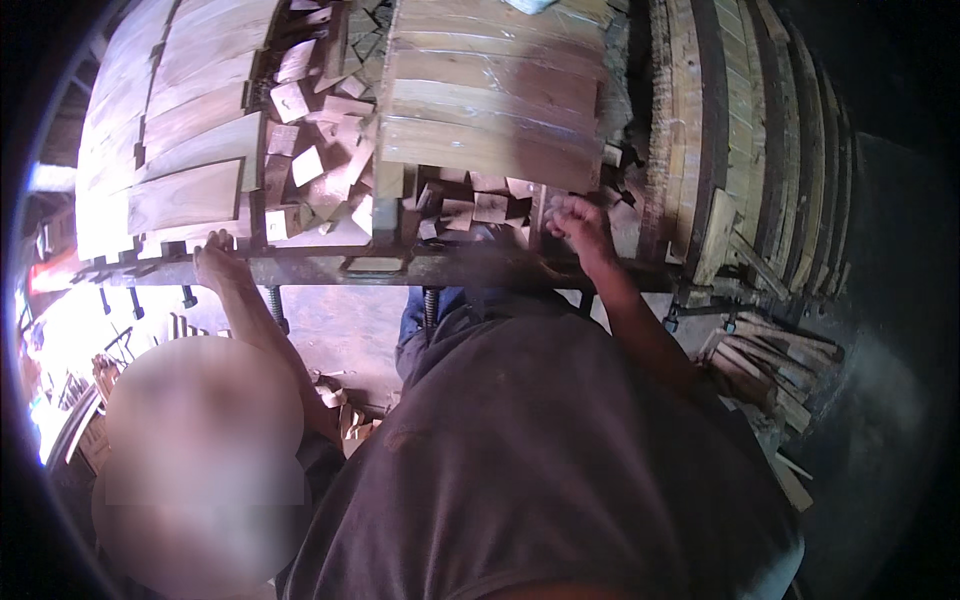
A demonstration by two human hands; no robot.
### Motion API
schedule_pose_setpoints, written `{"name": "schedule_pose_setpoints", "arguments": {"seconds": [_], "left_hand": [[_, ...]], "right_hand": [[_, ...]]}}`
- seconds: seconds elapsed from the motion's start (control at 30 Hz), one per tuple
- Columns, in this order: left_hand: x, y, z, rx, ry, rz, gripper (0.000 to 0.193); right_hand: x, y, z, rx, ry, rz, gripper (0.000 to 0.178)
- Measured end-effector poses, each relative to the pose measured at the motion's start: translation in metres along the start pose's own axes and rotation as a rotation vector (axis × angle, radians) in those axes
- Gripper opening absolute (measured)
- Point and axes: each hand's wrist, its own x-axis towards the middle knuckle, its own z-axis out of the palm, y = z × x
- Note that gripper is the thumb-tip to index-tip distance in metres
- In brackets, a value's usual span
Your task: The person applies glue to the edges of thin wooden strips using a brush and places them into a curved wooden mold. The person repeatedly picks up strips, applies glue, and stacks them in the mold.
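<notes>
My left hand [220,262] is at the near edge of the left wooden panel [195,120], its fingers bent against the lowest boards. What lies between those fingers is too small to make out. My right hand [583,228] is closed, fingertips together, just below the near right corner of the middle wooden panel [480,120]. Beside it stands a narrow upright strip [537,215]; whether the fingers grip it is unclear. Several small wood blocks [490,208] lie under and in front of the middle panel. More loose wood blocks [325,140] fill the gap between the two panels.
A long metal rail [470,268] runs along the near edge, with threaded clamp screws [431,305] under it. More boards [735,120] stand in rows at the right. Scrap strips [770,360] are piled low on the right. A blurred patch [200,450] covers the lower left.
</notes>
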Motion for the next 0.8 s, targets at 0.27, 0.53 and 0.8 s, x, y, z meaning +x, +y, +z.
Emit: {"name": "schedule_pose_setpoints", "arguments": {"seconds": [0.27,0.53,0.8], "left_hand": [[-0.196,-0.036,0.129,0.343,-0.614,-0.031,0.046],[-0.227,-0.103,0.19,0.348,-0.965,-0.049,0.071],[-0.219,-0.103,0.198,0.332,-0.945,-0.102,0.072]], "right_hand": [[0.042,0.047,-0.081,0.123,0.363,-0.095,0.034],[0.112,0.08,-0.099,-0.353,0.345,-0.047,0.021],[0.143,0.132,-0.083,0.0,0.383,0.015,0.017]]}}
